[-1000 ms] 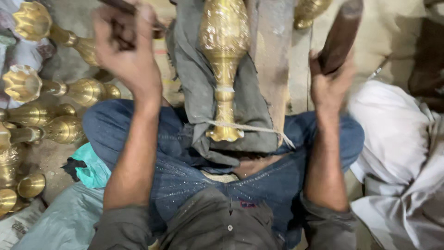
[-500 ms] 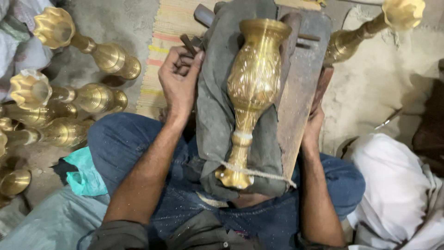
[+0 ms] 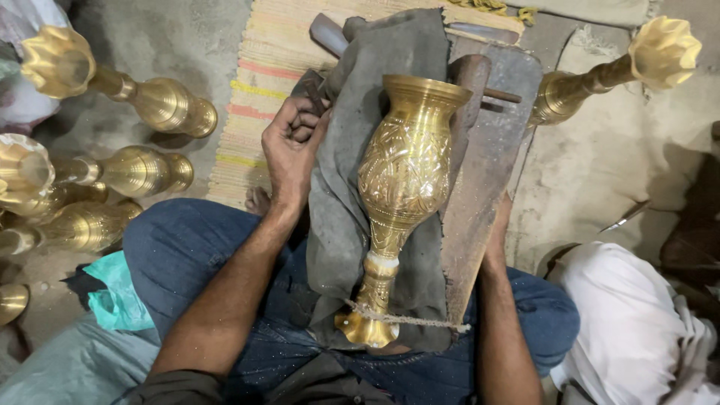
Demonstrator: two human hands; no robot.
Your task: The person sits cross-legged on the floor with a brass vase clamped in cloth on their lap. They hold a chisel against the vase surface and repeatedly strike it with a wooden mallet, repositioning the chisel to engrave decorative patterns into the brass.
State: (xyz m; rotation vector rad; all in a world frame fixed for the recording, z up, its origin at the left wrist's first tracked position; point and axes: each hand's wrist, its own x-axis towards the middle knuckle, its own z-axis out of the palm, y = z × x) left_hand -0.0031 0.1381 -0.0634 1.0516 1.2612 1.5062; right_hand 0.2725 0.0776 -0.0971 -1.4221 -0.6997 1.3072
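An engraved brass vase (image 3: 401,187) lies lengthwise on a dark grey cloth (image 3: 341,217) over a long wooden board (image 3: 480,195) that rests on my lap. A string ties the vase's foot to the board. My left hand (image 3: 289,146) is closed on the cloth's left edge, beside the vase's body, with a dark tool tip showing at its fingers. My right hand (image 3: 499,225) reaches under the board's right edge; its fingers are hidden.
Several brass vases (image 3: 142,172) lie on the floor at the left, and another brass vase (image 3: 615,71) lies at the top right. A striped woven mat (image 3: 262,67) is ahead. White cloth (image 3: 630,322) sits at the right, a teal bag (image 3: 116,296) at the left.
Both hands came down from raised positions; the right hand no longer holds up a dark wooden tool. The left hand has settled on the cloth and the right has gone under the board.
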